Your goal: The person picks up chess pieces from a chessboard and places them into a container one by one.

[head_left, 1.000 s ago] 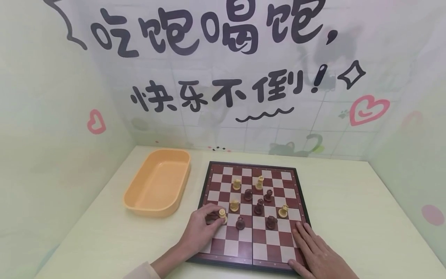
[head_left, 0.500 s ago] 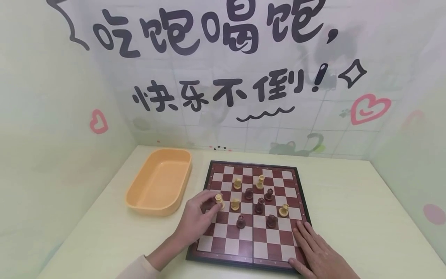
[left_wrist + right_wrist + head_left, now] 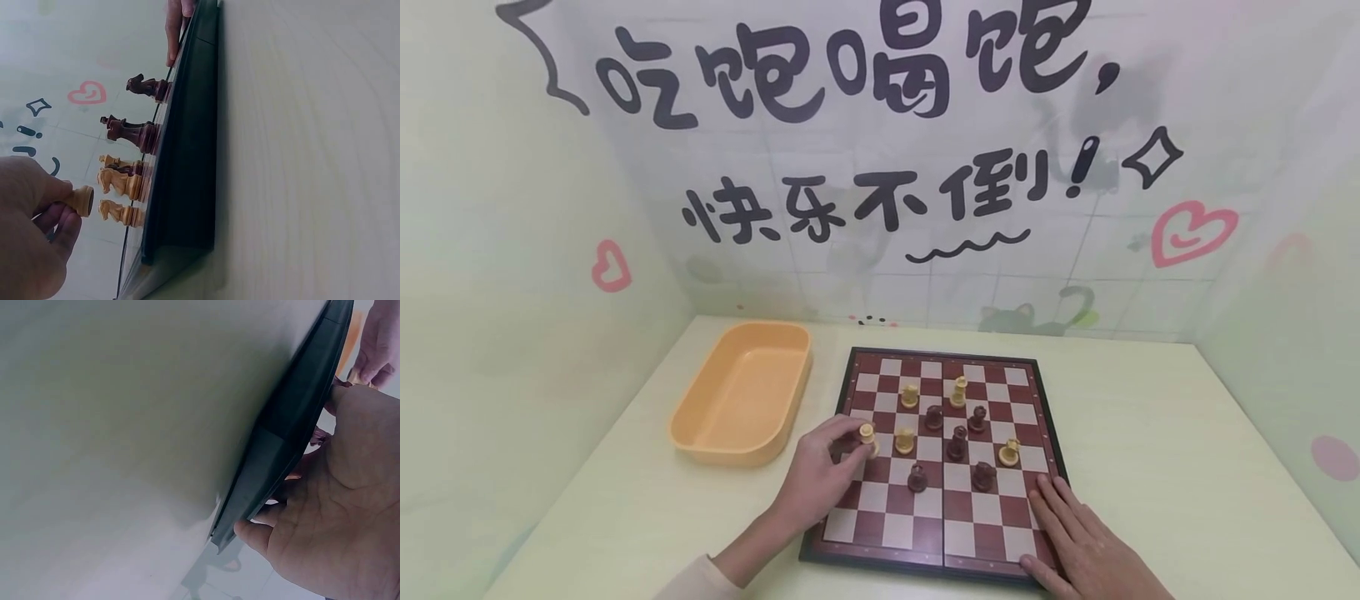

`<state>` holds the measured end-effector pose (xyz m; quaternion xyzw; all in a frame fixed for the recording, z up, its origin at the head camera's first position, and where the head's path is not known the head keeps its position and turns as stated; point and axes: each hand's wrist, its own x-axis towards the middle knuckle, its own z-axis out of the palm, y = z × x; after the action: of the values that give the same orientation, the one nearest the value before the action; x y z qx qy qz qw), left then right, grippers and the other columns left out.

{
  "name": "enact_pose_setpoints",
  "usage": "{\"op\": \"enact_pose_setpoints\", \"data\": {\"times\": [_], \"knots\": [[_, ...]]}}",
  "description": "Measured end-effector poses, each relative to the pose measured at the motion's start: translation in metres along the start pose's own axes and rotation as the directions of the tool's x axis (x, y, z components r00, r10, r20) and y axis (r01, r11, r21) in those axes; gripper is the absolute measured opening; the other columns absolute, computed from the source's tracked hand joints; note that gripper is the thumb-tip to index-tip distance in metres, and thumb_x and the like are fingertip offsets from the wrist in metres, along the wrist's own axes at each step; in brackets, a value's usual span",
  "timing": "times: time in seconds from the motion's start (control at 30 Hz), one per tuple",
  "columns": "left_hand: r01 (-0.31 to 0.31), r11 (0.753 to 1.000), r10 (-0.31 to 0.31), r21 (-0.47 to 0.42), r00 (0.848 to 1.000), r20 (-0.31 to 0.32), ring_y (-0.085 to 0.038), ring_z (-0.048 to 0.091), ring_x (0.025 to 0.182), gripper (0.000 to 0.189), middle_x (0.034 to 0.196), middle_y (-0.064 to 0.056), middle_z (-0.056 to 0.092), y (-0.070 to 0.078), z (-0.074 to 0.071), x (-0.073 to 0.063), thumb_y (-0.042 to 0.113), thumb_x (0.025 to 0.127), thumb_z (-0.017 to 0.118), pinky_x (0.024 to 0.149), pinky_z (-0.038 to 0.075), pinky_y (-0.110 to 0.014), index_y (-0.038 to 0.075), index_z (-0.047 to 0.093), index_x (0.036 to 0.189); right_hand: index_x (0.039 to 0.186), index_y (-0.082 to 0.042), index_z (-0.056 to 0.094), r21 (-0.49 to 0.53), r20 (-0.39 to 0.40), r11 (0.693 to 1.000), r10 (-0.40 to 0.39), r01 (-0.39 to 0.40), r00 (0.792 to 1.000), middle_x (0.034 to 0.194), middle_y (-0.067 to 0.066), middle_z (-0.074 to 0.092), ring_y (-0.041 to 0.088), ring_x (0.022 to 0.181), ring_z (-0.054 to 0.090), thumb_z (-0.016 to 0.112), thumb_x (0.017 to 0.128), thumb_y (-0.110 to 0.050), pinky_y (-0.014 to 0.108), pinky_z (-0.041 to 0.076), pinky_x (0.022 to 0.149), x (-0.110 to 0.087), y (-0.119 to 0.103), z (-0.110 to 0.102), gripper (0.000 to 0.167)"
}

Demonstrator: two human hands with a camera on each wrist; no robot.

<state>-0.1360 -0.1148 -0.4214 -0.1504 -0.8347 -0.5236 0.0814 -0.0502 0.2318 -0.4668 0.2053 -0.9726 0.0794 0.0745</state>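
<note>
My left hand (image 3: 816,471) pinches a cream chess piece (image 3: 867,433) between thumb and fingers over the left side of the chessboard (image 3: 913,533). In the left wrist view, the round base of the held chess piece (image 3: 84,201) points toward the board with a gap beneath it, and fingers hide its top. To its right stands a cream knight (image 3: 904,442); nearer me is a dark chess piece (image 3: 917,478). My right hand (image 3: 1090,542) rests with extended fingers on the board's near right edge. In the right wrist view, its thumb and fingers lie along the board's dark side (image 3: 287,419).
Several more pieces stand upright around the board's middle, among them a taller cream piece (image 3: 958,392), a dark knight (image 3: 983,477) and a cream knight (image 3: 1009,452) at right. A yellow-orange tray (image 3: 741,454) sits left of the board. A printed backdrop (image 3: 880,275) encloses the table.
My left hand has carried the cream piece away from me and slightly left, with a small drift back toward me since half a second ago. My right hand stays put.
</note>
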Motion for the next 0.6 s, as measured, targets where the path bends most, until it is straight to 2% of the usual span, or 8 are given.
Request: {"op": "enact_pose_setpoints", "data": {"times": [0.17,0.3,0.5,0.6], "knots": [[0.01,1.0,-0.01,0.025,1.0,0.007,-0.011,0.065,0.089,0.026,0.1,0.01,0.067,-0.0025,0.0021,-0.0014,0.0,0.085,0.08,0.08,0.058,-0.025,0.007,0.074,0.109,0.144,0.002,0.054,-0.004,-0.004,1.0,0.0,0.0,1.0,0.153,0.018,0.045,0.034,0.14,0.039,0.058,0.094,-0.062,0.008,-0.011,0.11,0.0001,-0.0002,0.0015,0.081],[0.014,1.0,-0.014,0.007,1.0,0.018,-0.012,0.065,0.09,0.025,0.1,0.008,0.067,-0.0053,0.0039,-0.0024,-0.001,0.085,0.08,0.082,0.058,-0.025,0.006,0.074,0.109,0.143,0.002,0.055,-0.015,-0.025,1.0,-0.01,0.009,1.0,0.153,0.018,0.046,0.03,0.141,0.037,0.059,0.094,-0.062,0.008,-0.01,0.11,-0.0006,-0.0003,0.0027,0.081],[0.013,1.0,-0.012,-0.028,0.999,0.033,-0.014,0.067,0.093,0.024,0.1,0.005,0.066,-0.0081,0.0065,-0.0031,-0.002,0.086,0.078,0.085,0.058,-0.027,0.005,0.073,0.108,0.143,0.002,0.055,-0.016,-0.05,1.0,-0.013,0.012,0.999,0.153,0.018,0.046,0.015,0.149,0.021,0.06,0.094,-0.061,0.008,-0.008,0.111,-0.0021,0.0002,0.0042,0.08],[0.016,1.0,-0.016,-0.022,0.999,0.034,-0.014,0.067,0.093,0.023,0.1,0.005,0.066,-0.0085,0.0076,-0.0035,-0.002,0.086,0.078,0.085,0.058,-0.028,0.005,0.073,0.107,0.143,0.002,0.055,-0.018,-0.045,1.0,-0.012,0.011,0.999,0.153,0.017,0.046,0.016,0.149,0.022,0.06,0.094,-0.062,0.008,-0.008,0.111,-0.0015,0.0008,0.0039,0.08]]}}
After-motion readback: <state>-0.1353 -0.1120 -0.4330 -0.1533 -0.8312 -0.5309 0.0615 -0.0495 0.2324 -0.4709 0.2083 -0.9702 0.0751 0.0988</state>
